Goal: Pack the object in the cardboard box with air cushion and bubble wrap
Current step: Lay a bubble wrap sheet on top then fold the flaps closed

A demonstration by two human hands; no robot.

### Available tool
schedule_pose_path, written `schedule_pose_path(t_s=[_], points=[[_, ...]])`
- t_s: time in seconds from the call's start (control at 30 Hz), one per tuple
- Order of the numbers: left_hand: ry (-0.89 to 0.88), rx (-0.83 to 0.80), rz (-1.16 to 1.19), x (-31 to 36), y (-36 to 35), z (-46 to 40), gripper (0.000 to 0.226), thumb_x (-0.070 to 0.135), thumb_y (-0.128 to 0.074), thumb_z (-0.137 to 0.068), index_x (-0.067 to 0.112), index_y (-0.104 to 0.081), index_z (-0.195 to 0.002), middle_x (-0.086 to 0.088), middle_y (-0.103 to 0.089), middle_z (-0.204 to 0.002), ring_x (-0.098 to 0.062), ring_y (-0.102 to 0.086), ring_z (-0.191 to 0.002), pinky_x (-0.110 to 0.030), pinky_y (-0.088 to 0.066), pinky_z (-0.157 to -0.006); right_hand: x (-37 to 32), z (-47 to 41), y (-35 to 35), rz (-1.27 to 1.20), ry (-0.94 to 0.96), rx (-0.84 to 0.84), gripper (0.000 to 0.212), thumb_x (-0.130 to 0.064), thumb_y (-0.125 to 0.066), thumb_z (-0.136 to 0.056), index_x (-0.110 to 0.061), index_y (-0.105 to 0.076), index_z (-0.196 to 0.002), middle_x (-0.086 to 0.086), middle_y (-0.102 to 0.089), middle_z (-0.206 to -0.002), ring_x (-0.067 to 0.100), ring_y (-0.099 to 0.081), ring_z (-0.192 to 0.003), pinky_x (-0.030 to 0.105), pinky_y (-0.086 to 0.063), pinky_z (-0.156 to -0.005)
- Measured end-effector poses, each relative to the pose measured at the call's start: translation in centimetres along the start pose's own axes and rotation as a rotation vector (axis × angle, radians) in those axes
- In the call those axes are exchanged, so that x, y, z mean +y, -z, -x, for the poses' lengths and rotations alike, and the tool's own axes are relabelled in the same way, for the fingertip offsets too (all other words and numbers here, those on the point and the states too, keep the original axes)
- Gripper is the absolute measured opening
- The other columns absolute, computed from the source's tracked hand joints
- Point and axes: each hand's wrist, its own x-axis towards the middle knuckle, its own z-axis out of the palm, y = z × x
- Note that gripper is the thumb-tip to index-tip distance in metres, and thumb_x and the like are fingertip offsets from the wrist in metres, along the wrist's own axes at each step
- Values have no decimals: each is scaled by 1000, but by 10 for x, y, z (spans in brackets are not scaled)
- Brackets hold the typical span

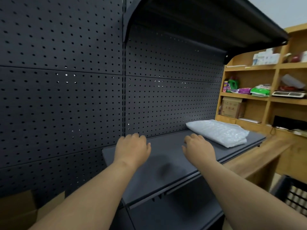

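A folded stack of clear bubble wrap [219,131] lies at the right end of a dark metal shelf [166,165]. My left hand [132,148] hovers over the shelf's left part, fingers loosely curled and holding nothing. My right hand [197,146] hovers over the shelf's middle, just left of the bubble wrap and apart from it, also holding nothing. A piece of brown cardboard [21,211] shows at the lower left, partly cut off by the frame edge.
A dark pegboard wall [66,97] stands behind the shelf, with an upper shelf [216,22] overhead. Wooden shelving [265,100] with packets and a small carton stands to the right. A wooden counter [265,153] adjoins the shelf. A dark crate [294,195] sits at lower right.
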Motion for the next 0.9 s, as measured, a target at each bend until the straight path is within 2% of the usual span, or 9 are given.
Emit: schedule_pose_path(t_s=[0.33, 0.53, 0.8, 0.9], points=[[-55, -14, 19, 43, -23, -38, 39, 38, -30, -100, 13, -59, -107, -5, -62, -106, -24, -58, -98, -33, -40, -81, 71, -32, -16, 20, -135, -21, 31, -30, -44, -96, -13, -54, -119, 6, -54, -118, 25, -49, -111, 35, -45, -82], [-32, -29, 30, 87, -38, -77, 39, 38, -30, -100, 14, -59, -108, -4, -62, -105, -23, -58, -97, -33, -41, -83, 128, -64, -45, 55, -175, -50, 23, -21, -46, -93, -13, -54, -113, 6, -55, -113, 27, -50, -106, 33, -43, -79], [36, -63, -9, 125, -65, -112, 39, 39, -31, -100, 13, -59, -108, -5, -63, -109, -24, -58, -100, -34, -41, -85, 179, -101, -83, 66, -217, -154, 24, -23, -45, -91, -15, -49, -114, 4, -53, -116, 25, -49, -109, 31, -33, -76], [39, -80, -22, 131, -74, -118, 39, 38, -30, -100, 13, -58, -109, -5, -62, -109, -24, -57, -101, -34, -41, -84, 186, -109, -94, 49, -263, -223, 30, -28, -47, -91, -15, -46, -118, 5, -50, -121, 27, -47, -112, 32, -35, -80]])
